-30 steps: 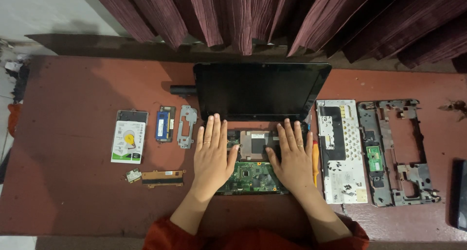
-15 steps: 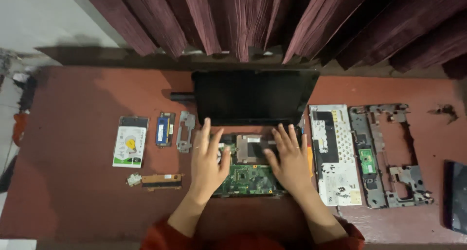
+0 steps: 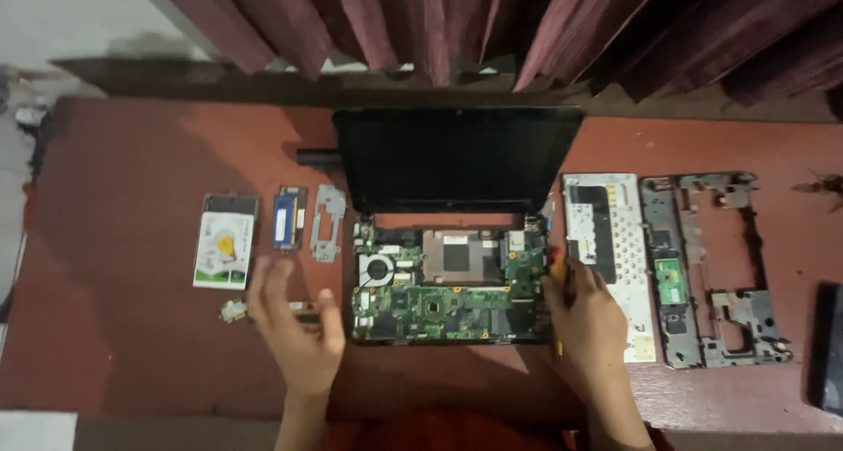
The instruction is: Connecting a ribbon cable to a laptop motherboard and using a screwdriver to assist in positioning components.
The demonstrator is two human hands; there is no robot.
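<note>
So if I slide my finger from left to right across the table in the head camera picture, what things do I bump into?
Hard drive → memory stick → small metal bracket → left hand → opened laptop's green circuit board → right hand → upside-down keyboard → grey laptop frame → dark thing at the edge.

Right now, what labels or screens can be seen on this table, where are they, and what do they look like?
Laptop screen: upright at the back centre, a dark, blank rectangle.
Hard drive label: far left, white rectangle with yellow and green patches.
Memory stick label: right of the drive, small pale strip on blue.
Keyboard underside sticker: right of the open board, yellowish, too blurred to detail.
</note>
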